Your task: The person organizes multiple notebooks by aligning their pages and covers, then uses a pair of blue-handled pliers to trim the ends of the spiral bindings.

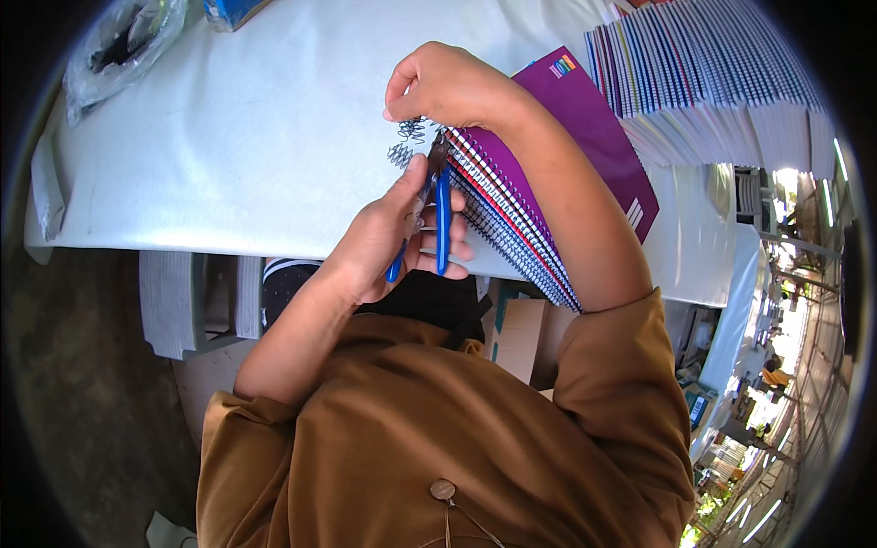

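My left hand (370, 242) is closed on a pair of cutting pliers with blue handles (443, 219), its fingers round the grips. The dark jaws touch or nearly touch the corner of a stack of spiral-bound notebooks. Purple is the cover of the top notebook (571, 119), and its wire binding runs along the near left edge. Over that same corner bends my right hand (448, 84), thumb and fingers pinched together; what they hold, if anything, is hidden. Small coiled wire scraps (402, 153) lie on the white tabletop just below the fingertips.
Tall rows of spiral-bound books (703, 73) stand at the far right of the white-covered table (228, 183). A clear plastic bag (123, 46) lies at the far left, near a blue box (230, 11). Below the table edge are a grey plastic stool (174, 301) and a cardboard box (521, 338).
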